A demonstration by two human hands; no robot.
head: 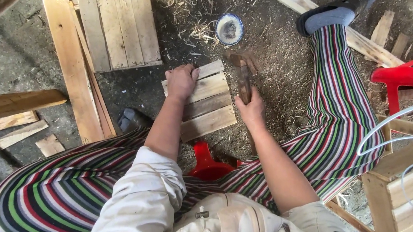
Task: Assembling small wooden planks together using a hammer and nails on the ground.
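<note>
Seated on a low red stool point(205, 163), legs in striped trousers spread either side. Just beyond the stool lies the slat panel point(204, 103), a small board of four pale slats side by side on the dirt floor; everything below is placed rel. to it. Left hand point(181, 81) rests flat on the panel's upper-left corner, fingers curled over the far edge, pinning it down, nothing else in the hand. Right hand point(252, 111) sits just off the panel's right edge, closed round the handle of a hammer point(242, 73); the dark head lies near the panel's top-right corner, low to the ground, not raised. Progress, as a judgement: slats look already joined into one piece, even and tight, so assembly seems mostly done; can't tell if nails are all in, heads too small to see. Beyond the panel's top edge, a small round tin point(229, 29) among wood shavings. Up and left of the panel, a second finished panel point(119, 29) leans by a long plank point(74, 68). Far right of the panel, a red plastic chair point(407, 81).
</note>
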